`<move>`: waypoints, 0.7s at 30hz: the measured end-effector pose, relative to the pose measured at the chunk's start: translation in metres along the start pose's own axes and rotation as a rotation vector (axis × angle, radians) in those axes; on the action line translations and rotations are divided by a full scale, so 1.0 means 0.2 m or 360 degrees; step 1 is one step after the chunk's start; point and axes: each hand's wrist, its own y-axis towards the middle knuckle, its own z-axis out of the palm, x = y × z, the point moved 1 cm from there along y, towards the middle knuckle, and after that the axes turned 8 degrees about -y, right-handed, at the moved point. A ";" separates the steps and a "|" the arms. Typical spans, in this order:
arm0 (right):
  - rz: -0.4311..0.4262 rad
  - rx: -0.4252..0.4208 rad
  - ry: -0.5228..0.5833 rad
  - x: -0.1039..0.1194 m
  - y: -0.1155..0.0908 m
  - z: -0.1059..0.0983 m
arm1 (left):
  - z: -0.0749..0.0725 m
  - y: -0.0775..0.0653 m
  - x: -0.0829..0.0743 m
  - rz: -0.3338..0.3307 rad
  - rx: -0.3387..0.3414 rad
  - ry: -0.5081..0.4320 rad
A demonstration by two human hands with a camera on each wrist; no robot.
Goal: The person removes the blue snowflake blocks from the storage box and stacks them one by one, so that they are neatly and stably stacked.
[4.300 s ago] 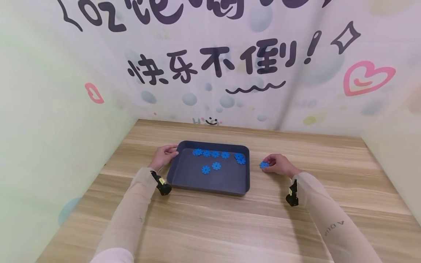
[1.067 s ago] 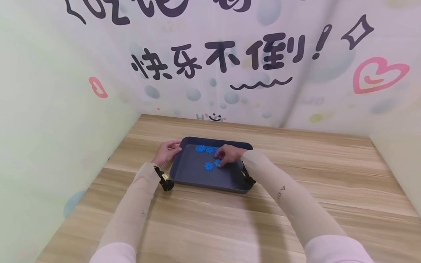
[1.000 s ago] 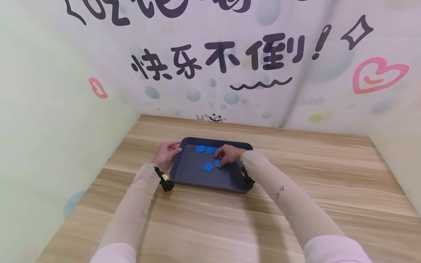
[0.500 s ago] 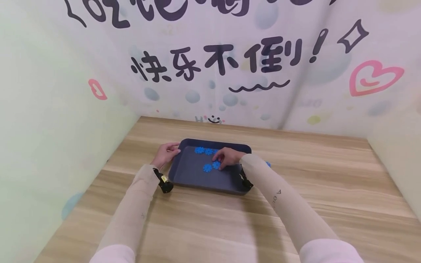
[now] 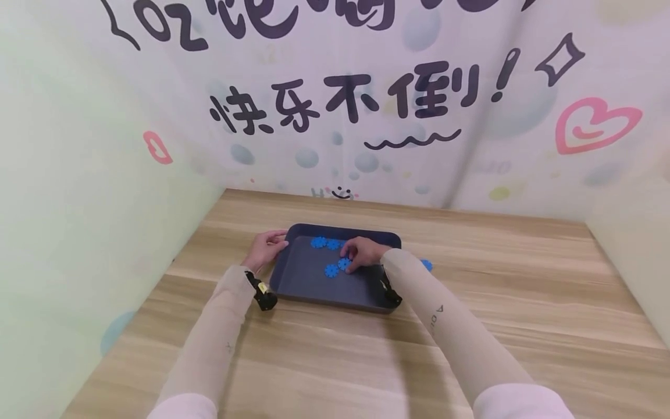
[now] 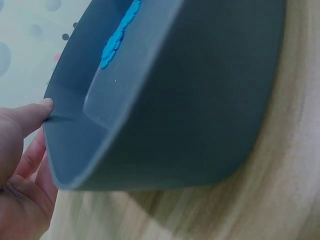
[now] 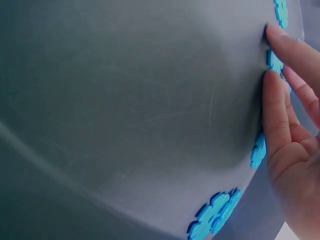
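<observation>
A dark grey tray (image 5: 314, 287) lies on the table, with several blue notched plastic discs in it. My left hand (image 5: 264, 250) holds its left rim, the thumb (image 6: 40, 110) over the edge and the fingers outside below. My right hand (image 5: 364, 252) reaches in from the right. Its thumb and index fingertip are on either side of one blue disc (image 5: 344, 264), which lies flat on the tray's floor. Just left of that disc is another disc (image 5: 331, 270). More discs (image 5: 319, 242) line the far wall; my right hand hides part of that row.
Outside the tray's right side, a blue disc (image 5: 427, 265) on the wooden table (image 5: 335, 361) is partly covered by my right sleeve. A printed cloth (image 5: 335, 105) hangs behind the table. Walls stand close at left and right.
Since the oldest frame, my right hand has left the table at the right, where it held a disc, and moved left into the tray. In the last second it stays about the same disc.
</observation>
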 end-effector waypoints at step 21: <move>0.0022 0.0043 0.0001 0.00 0.00 -0.01 | -0.01 0.02 0.01 -0.0079 0.0028 0.0014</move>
